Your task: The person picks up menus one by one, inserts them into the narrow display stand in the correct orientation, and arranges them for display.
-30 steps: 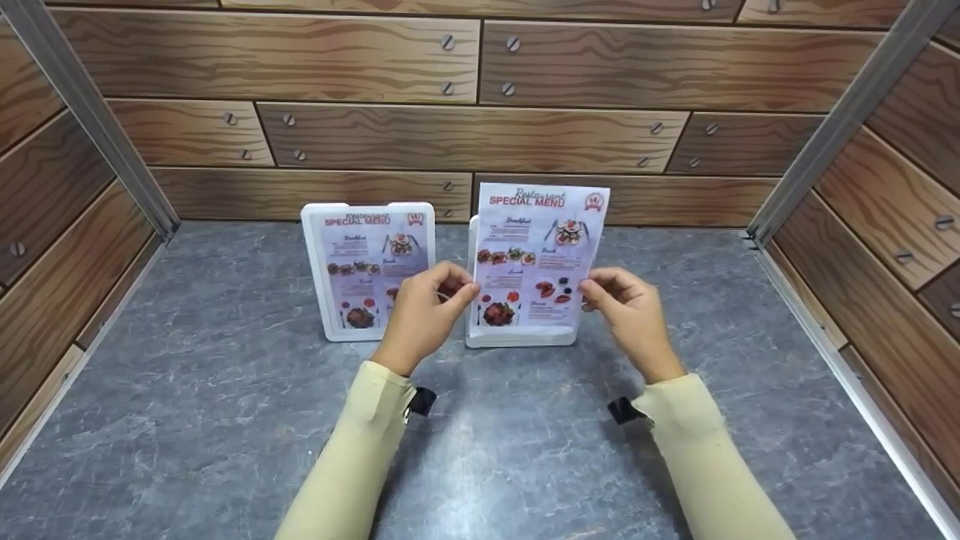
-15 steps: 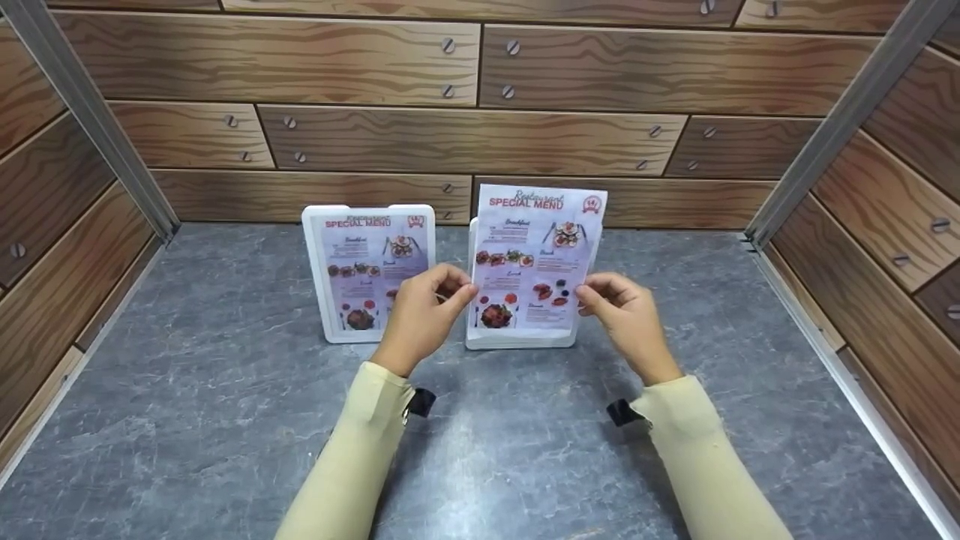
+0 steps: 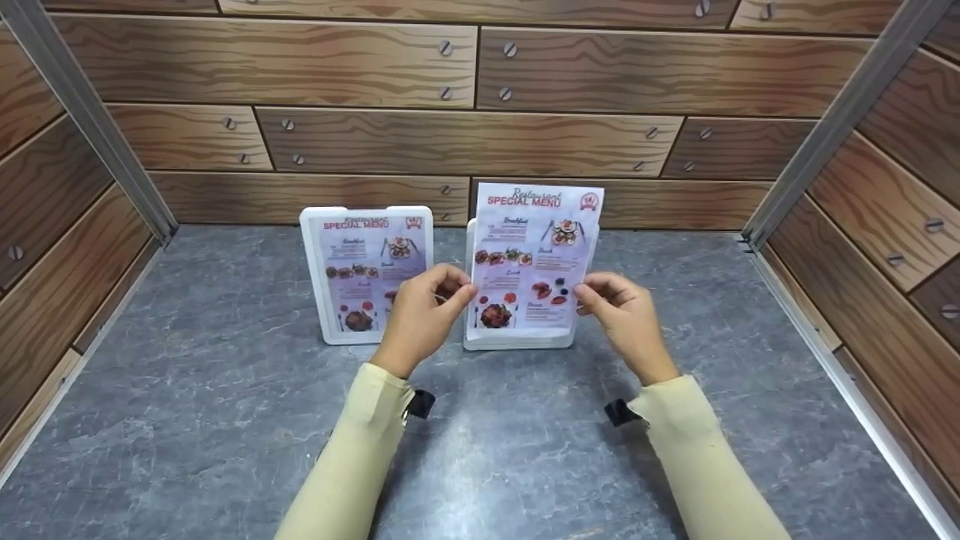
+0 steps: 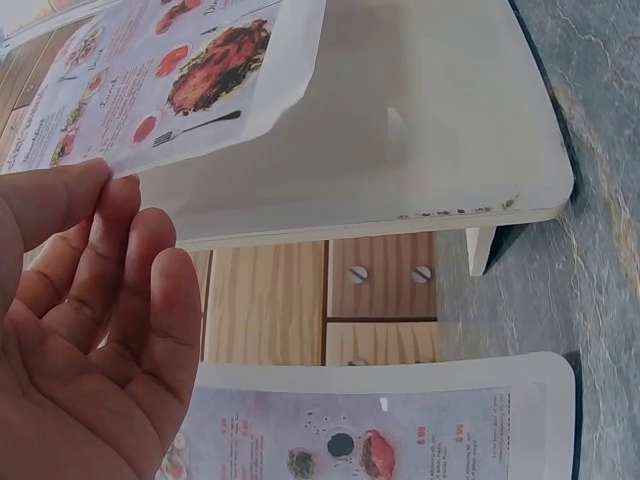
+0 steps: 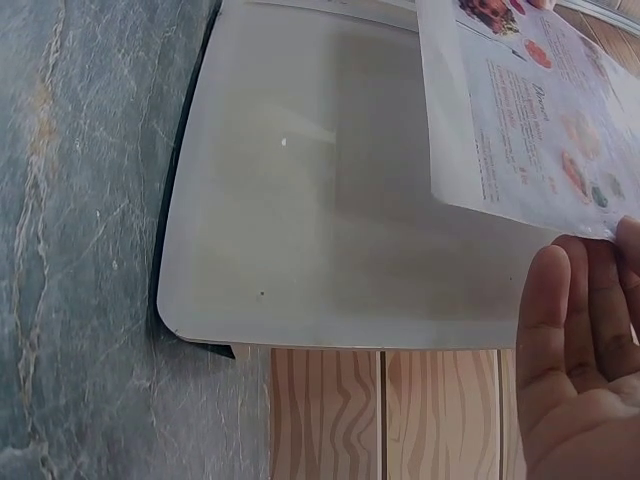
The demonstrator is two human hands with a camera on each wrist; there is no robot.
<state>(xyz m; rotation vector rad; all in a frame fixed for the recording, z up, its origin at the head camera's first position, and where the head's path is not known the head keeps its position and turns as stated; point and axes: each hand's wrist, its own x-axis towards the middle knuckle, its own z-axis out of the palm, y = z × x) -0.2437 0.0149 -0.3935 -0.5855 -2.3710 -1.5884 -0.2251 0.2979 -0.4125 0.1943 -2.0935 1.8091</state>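
Between both hands is a printed menu sheet (image 3: pixel 525 262), upright and in front of a white stand (image 3: pixel 517 343). My left hand (image 3: pixel 424 319) pinches its left edge with thumb and forefinger, and my right hand (image 3: pixel 626 322) pinches the right edge. In the left wrist view, the sheet's lower edge curves away from the blank white face of the stand (image 4: pixel 450 130). The right wrist view also shows a gap between the sheet (image 5: pixel 530 130) and the stand (image 5: pixel 260 220). A small support foot (image 4: pixel 480 248) shows behind the stand.
A second white stand (image 3: pixel 319 300) with the same menu print (image 3: pixel 352 255) stands to the left, partly behind my left hand. Grey marbled table (image 3: pixel 480 450) lies under everything. Wood-print walls (image 3: pixel 375 139) with metal corner posts (image 3: pixel 840 112) enclose the back and sides.
The sheet and right hand have shifted slightly left since a second ago. Both hands keep their pinch on the sheet's edges, and the stands have not moved on the table.
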